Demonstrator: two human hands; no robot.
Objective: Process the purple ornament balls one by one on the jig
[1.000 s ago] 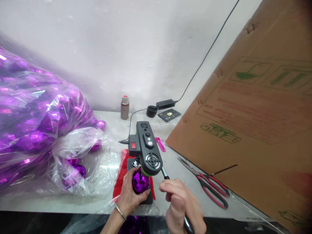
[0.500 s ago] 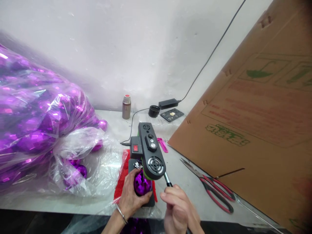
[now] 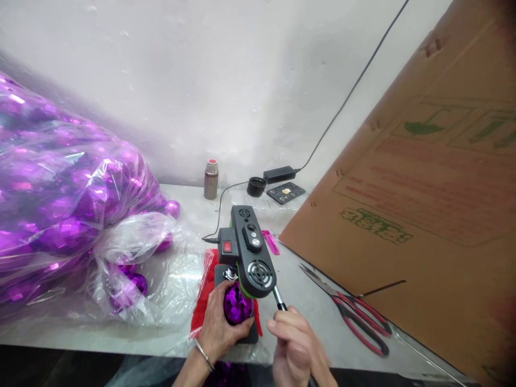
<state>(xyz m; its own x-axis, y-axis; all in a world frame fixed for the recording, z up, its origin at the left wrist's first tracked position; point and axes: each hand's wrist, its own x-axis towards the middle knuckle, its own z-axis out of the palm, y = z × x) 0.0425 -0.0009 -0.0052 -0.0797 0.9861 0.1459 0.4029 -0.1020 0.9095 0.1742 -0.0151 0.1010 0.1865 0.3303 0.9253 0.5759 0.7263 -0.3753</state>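
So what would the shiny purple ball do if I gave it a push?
The purple ball would probably roll, since it looks round. Its glossy surface could make it slippery. But the left hand curls around its side, so it likely wouldn't go far unless let go.

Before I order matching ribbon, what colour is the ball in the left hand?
The ball in the left hand is shiny purple, clearest in the head view.

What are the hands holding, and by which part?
Left hand: the ball, fingers along its left side, thumb at its lower right. Right hand: the lever, by its black handle.
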